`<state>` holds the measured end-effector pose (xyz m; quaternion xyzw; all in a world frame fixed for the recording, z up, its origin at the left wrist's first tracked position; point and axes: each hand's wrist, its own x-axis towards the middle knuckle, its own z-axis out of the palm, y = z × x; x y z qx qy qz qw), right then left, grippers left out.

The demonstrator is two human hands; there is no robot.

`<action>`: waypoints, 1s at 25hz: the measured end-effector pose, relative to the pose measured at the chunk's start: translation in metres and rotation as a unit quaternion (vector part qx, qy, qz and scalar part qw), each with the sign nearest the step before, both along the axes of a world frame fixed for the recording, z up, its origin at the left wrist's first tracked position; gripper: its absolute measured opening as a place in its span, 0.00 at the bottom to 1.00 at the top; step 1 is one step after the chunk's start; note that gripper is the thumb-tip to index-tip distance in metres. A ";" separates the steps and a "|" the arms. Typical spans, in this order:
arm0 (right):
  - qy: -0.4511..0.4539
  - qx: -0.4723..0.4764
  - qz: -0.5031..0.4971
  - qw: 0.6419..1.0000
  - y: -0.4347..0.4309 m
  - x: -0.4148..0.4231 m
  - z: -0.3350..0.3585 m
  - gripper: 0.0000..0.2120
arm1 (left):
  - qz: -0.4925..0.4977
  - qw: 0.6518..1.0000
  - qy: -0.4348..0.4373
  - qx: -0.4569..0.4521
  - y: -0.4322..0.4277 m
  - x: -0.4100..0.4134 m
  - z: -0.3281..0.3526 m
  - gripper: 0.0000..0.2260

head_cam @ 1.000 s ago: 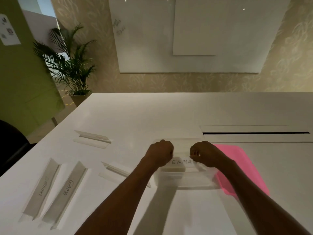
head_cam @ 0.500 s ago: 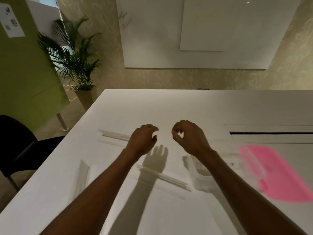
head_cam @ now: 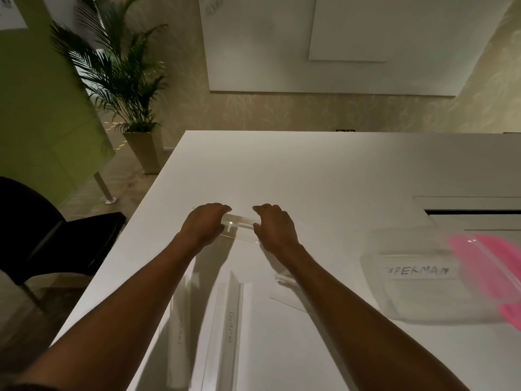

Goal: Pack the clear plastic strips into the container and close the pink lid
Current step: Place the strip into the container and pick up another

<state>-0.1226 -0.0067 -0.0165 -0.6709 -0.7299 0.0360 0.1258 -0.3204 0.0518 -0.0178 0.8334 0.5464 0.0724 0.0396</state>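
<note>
Two hands, my left hand [head_cam: 204, 225] and right hand [head_cam: 275, 225], now close on the ends of one clear strip [head_cam: 239, 224] at the far side of the table [head_cam: 310, 170], where a moment ago they hovered empty. So the next strip is being collected. The container [head_cam: 408, 277], well right, holds a labelled strip [head_cam: 420, 270]; the pink lid [head_cam: 490, 269] lies against it, off.

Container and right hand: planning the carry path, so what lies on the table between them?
Head view: bare white table separates right hand from container.
</note>
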 end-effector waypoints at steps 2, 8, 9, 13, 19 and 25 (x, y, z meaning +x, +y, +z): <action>-0.039 -0.007 -0.011 0.999 0.007 -0.009 -0.004 0.14 | -0.015 1.000 0.021 0.006 0.007 0.001 -0.004 0.17; -0.009 0.006 -0.028 1.000 0.002 -0.010 -0.016 0.12 | -0.035 0.985 0.166 0.040 0.008 0.007 0.004 0.10; 0.053 0.009 -0.035 0.998 -0.001 -0.007 -0.017 0.10 | -0.046 0.982 0.179 0.051 0.006 0.007 0.005 0.10; 0.300 0.059 -0.109 0.946 -0.024 0.001 -0.007 0.22 | -0.065 0.976 0.157 0.136 -0.001 0.006 0.019 0.09; 0.569 0.055 -0.230 0.787 -0.055 0.005 0.031 0.33 | -0.101 0.954 0.064 0.273 -0.043 0.029 0.052 0.08; 0.659 0.158 -0.201 0.708 -0.108 0.025 0.044 0.12 | -0.169 0.913 -0.033 0.369 -0.113 0.063 0.064 0.04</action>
